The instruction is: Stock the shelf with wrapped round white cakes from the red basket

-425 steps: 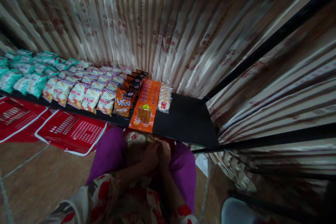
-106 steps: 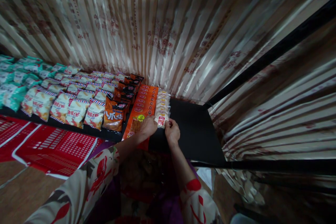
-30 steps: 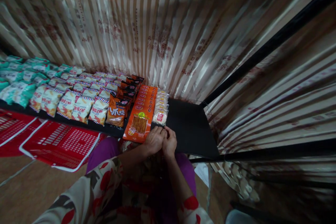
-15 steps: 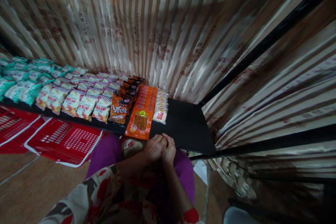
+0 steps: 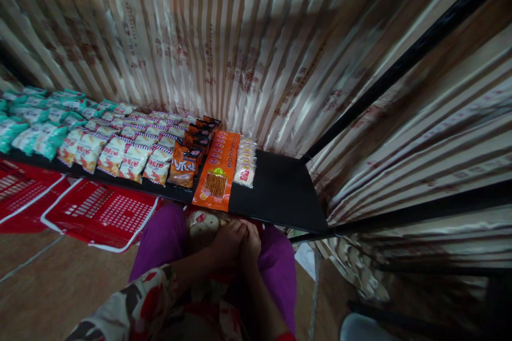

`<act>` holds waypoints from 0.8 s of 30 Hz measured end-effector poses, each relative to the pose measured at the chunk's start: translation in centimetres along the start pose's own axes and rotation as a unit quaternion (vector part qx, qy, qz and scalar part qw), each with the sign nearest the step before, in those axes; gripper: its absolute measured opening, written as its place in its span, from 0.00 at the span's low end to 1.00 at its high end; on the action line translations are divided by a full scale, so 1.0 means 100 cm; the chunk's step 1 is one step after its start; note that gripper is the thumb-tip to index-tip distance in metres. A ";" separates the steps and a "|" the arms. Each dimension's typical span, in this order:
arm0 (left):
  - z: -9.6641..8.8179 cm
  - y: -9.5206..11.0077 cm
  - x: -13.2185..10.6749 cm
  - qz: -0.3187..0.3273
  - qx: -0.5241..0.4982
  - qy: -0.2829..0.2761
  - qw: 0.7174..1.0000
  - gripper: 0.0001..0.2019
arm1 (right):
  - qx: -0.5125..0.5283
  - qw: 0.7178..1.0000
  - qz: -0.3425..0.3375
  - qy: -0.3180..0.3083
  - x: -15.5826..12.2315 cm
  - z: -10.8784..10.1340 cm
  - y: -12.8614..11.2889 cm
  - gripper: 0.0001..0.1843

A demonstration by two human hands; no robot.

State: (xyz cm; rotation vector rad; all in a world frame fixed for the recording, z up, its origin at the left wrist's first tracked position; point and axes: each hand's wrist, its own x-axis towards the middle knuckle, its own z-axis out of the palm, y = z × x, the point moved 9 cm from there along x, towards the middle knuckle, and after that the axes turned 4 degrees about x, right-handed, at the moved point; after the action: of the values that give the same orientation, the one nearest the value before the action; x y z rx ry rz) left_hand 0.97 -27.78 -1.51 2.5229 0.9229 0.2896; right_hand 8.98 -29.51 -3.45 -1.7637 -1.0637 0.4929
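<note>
Between my knees, just below the front edge of the black shelf (image 5: 280, 186), my left hand (image 5: 228, 242) and my right hand (image 5: 250, 244) are pressed together. Their fingers are curled in against each other, and anything inside them is hidden. A clear bag with white contents (image 5: 204, 221) lies just left of my left hand, under the shelf edge. Above the hands, a long orange snack packet (image 5: 218, 170) rests on the shelf with its lower end at the edge. Beside it lies a strip of small white packets (image 5: 245, 162).
Rows of orange-black packets (image 5: 184, 165), white-and-orange packets (image 5: 134, 160) and teal packets (image 5: 50, 138) fill the shelf leftward. Red baskets (image 5: 104, 213) stand below. Striped curtain (image 5: 240, 53) hangs behind, and a black post (image 5: 400, 69) slants up at right.
Both hands have dropped slightly from the shelf edge towards my lap, staying together. More of the clear bag with white contents shows. The shelf goods look unchanged.
</note>
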 end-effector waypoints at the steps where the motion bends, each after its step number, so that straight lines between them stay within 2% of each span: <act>1: 0.003 -0.002 -0.002 -0.003 -0.005 -0.010 1.000 0.15 | -0.003 1.000 0.006 -0.010 -0.002 0.003 0.002 0.19; 4: 0.010 -0.008 -0.008 -0.028 -0.025 -0.041 0.998 0.20 | -0.014 0.999 0.022 -0.044 -0.008 0.013 0.010 0.18; 9: 0.019 -0.020 -0.018 -0.089 -0.047 -0.085 0.991 0.19 | -0.028 0.997 0.034 -0.069 -0.015 0.030 0.027 0.18; 14: 0.029 -0.028 -0.024 -0.107 -0.026 -0.104 0.988 0.19 | -0.039 0.995 0.040 -0.087 -0.019 0.045 0.039 0.19; 17: 0.032 -0.032 -0.027 -0.118 -0.015 -0.119 0.986 0.20 | -0.036 0.990 0.078 -0.108 -0.021 0.055 0.050 0.20; 24: 0.039 -0.049 -0.035 -0.188 0.031 -0.144 0.971 0.23 | -0.048 0.975 0.094 -0.196 -0.031 0.085 0.063 0.24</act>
State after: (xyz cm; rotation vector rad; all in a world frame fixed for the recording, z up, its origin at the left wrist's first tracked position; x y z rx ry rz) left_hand -3.14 -28.02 -7.38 2.2973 1.2694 -0.2210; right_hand 3.94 -28.48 -13.18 -1.9095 -1.2096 0.9506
